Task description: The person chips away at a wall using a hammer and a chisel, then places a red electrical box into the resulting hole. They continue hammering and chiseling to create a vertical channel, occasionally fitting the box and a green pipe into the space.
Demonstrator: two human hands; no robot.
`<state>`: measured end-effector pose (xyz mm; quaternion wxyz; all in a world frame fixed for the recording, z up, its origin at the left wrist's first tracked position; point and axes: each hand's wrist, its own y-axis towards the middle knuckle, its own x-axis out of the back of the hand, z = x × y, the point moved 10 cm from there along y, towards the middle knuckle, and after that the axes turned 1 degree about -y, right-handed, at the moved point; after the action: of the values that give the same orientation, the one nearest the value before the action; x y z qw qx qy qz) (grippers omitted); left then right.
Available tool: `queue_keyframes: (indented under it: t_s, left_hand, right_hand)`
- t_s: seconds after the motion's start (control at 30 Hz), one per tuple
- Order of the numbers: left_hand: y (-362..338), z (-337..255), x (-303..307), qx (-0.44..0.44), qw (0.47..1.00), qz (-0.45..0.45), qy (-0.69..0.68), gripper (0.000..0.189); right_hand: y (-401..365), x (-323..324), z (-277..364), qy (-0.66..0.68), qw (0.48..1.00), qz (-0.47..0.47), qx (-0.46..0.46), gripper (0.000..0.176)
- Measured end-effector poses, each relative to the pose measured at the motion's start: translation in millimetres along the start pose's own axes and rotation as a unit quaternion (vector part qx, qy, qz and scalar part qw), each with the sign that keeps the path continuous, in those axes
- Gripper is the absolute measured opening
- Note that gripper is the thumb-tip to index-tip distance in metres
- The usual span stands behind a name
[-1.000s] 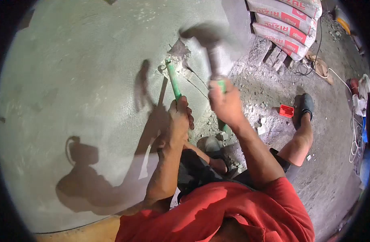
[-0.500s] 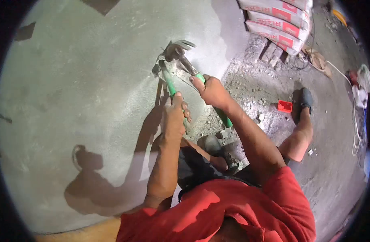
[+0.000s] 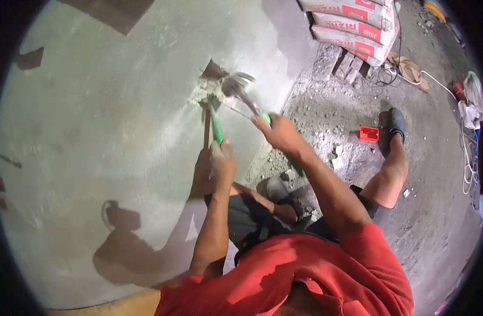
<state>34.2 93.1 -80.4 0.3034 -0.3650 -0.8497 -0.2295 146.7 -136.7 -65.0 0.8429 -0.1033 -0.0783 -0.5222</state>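
My right hand [image 3: 277, 131] is closed around the green grip of a claw hammer [image 3: 248, 101], its metal head raised close to the wall and slightly blurred. My left hand [image 3: 223, 160] grips a second green-handled tool [image 3: 217, 128], whose dark metal end meets the wall at a chipped patch; I cannot tell its exact kind. The hammer head sits just above and right of that metal end. A dark hole [image 3: 213, 70] with pale broken edges opens in the grey plastered wall [image 3: 131, 105] above both tools.
Stacked cement bags [image 3: 352, 31] stand on wooden pieces [image 3: 349, 68] at the upper right. Rubble [image 3: 323, 113] covers the floor along the wall's foot. A red plastic box [image 3: 369, 134] lies near my shod foot [image 3: 398, 124]. A white cord [image 3: 465, 152] and sandals [image 3: 410, 71] lie farther right.
The hammer head has moved away from the wall hole, uncovering it. The left-hand tool's metal end now sits lower, below the hole. The whole view has shifted slightly.
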Motion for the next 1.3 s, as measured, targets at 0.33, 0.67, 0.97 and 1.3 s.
queue_keyframes:
  t_s: [0.33,0.67,0.97,1.3]
  left_hand:
    - [-81.0,-54.0,-3.9,0.241,0.917,0.158,-0.274,0.034]
    - [-48.5,-77.9,28.5,0.141,0.974,0.092,-0.152,0.032]
    - [-36.3,-64.2,11.3,0.186,0.953,0.096,-0.217,0.028]
    - [-32.7,-42.9,10.2,0.179,0.961,0.118,-0.176,0.037]
  right_hand:
    - [-44.9,29.2,-68.1,0.192,0.974,0.010,-0.117,0.048]
    - [-49.0,61.3,-37.5,0.285,0.958,-0.039,-0.023,0.050]
    - [-49.7,80.3,48.5,0.288,0.952,-0.064,0.082,0.042]
    - [-4.0,-60.8,-38.6,0.015,0.998,0.056,0.025,0.056]
